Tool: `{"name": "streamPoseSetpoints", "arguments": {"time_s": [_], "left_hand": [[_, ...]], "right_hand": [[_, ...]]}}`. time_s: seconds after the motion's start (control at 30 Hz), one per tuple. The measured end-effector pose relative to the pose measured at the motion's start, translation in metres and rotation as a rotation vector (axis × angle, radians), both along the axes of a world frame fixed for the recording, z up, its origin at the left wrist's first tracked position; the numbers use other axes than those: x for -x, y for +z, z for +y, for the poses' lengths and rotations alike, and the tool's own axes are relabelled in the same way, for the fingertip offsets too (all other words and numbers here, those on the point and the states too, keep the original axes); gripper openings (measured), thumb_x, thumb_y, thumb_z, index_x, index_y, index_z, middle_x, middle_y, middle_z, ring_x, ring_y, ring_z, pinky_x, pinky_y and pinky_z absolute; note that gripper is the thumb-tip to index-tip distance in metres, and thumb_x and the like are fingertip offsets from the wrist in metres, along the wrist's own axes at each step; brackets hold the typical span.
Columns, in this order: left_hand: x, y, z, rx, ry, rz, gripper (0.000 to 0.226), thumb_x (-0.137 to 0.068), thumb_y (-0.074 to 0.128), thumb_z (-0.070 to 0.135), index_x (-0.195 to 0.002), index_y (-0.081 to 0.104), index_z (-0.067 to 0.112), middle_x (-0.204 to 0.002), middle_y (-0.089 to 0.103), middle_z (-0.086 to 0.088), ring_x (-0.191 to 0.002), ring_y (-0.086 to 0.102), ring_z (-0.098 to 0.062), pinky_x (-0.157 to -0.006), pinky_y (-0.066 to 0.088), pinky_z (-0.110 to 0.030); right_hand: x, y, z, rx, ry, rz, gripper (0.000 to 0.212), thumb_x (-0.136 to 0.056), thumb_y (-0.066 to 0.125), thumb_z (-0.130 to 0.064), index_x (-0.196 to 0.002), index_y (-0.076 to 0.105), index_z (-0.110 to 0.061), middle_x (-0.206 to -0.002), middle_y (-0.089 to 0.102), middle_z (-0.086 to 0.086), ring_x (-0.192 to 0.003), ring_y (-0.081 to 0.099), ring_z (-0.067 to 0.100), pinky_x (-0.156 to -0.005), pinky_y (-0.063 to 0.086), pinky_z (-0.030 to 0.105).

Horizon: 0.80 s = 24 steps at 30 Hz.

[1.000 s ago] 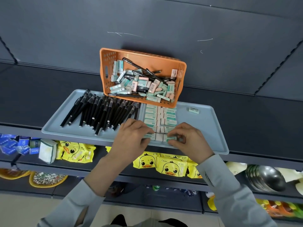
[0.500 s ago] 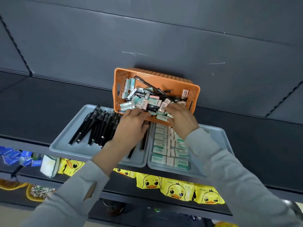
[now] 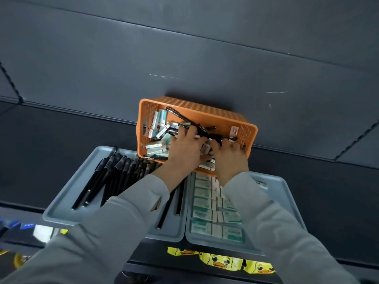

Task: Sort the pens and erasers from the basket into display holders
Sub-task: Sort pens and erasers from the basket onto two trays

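The orange basket (image 3: pixel 205 113) stands tilted at the back of the shelf, holding several black pens (image 3: pixel 185 120) and boxed erasers (image 3: pixel 159 145). Both my hands are inside it. My left hand (image 3: pixel 184 149) lies over the erasers, its fingertips at a black pen. Beside it on the right, my right hand (image 3: pixel 230 156) has its fingers curled down into the pile. A pinkish eraser (image 3: pixel 205 148) shows between the two hands. What either hand holds is hidden. In front, the left grey tray (image 3: pixel 65 208) carries a row of black pens (image 3: pixel 106 177), and the right grey tray (image 3: pixel 282 193) carries rows of erasers (image 3: pixel 205 201).
A dark back panel (image 3: pixel 184 48) rises close behind the basket. Yellow duck-print packets (image 3: pixel 221 260) lie on the lower shelf under the trays. Small blue and white packs (image 3: pixel 39 229) sit at the lower left. My grey sleeves cross over both trays.
Both hands left the eraser rows at the tray's front and reached forward into the orange basket. The camera moved closer and tilted, so the basket sits lower in view.
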State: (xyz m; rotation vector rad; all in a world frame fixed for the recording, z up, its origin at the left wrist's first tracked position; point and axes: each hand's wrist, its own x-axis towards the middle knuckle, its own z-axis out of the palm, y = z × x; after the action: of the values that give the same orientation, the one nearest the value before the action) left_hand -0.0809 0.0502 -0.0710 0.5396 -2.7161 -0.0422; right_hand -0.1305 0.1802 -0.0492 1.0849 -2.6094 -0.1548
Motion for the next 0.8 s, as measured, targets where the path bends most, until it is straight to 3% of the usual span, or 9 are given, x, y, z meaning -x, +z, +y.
{"name": "streamPoseSetpoints", "arguments": {"time_s": [0.13,0.33,0.57,0.7,0.8], "left_hand": [[0.003,-0.004,0.001,-0.012,-0.001,0.018,0.053,-0.078,0.060,0.063,-0.120,0.058,0.031,-0.126,0.039,-0.002,-0.116,0.038,-0.030,-0.084,0.048,-0.047],[0.007,-0.007,0.009,-0.069,-0.014,0.051,0.058,-0.073,0.065,0.063,-0.119,0.056,0.028,-0.123,0.039,-0.002,-0.114,0.038,-0.029,-0.081,0.051,-0.046],[0.013,-0.016,0.004,-0.020,-0.084,0.128,0.040,-0.080,0.067,0.047,-0.108,0.060,0.018,-0.119,0.047,-0.005,-0.108,0.043,-0.030,-0.073,0.053,-0.044],[0.019,-0.024,-0.009,0.063,-0.200,0.223,0.026,-0.083,0.063,0.035,-0.094,0.061,0.012,-0.103,0.055,-0.007,-0.091,0.051,-0.030,-0.068,0.053,-0.041],[0.022,-0.022,-0.015,0.067,-0.258,0.297,0.018,-0.082,0.067,0.028,-0.087,0.061,0.012,-0.087,0.060,-0.007,-0.078,0.056,-0.028,-0.070,0.053,-0.039]], "right_hand": [[0.004,-0.002,-0.003,-0.005,-0.009,-0.063,0.050,-0.092,0.045,-0.005,-0.139,0.035,-0.016,-0.131,0.048,0.014,-0.120,0.043,0.039,-0.092,0.045,0.043],[0.012,-0.003,0.005,0.094,0.077,-0.049,0.046,-0.086,0.057,-0.003,-0.130,0.049,-0.013,-0.125,0.056,0.011,-0.115,0.047,0.036,-0.098,0.040,0.041],[0.021,-0.017,0.002,0.195,0.129,0.056,0.043,-0.070,0.070,0.003,-0.110,0.064,-0.013,-0.101,0.066,0.012,-0.096,0.057,0.038,-0.083,0.050,0.044],[0.029,-0.015,-0.003,0.216,0.147,0.095,0.040,-0.067,0.070,0.007,-0.101,0.066,-0.012,-0.090,0.068,0.011,-0.089,0.059,0.037,-0.075,0.052,0.041],[0.033,-0.018,-0.001,0.315,0.196,0.096,0.049,-0.061,0.071,0.011,-0.104,0.066,-0.011,-0.091,0.069,0.009,-0.087,0.060,0.035,-0.072,0.053,0.039]]}}
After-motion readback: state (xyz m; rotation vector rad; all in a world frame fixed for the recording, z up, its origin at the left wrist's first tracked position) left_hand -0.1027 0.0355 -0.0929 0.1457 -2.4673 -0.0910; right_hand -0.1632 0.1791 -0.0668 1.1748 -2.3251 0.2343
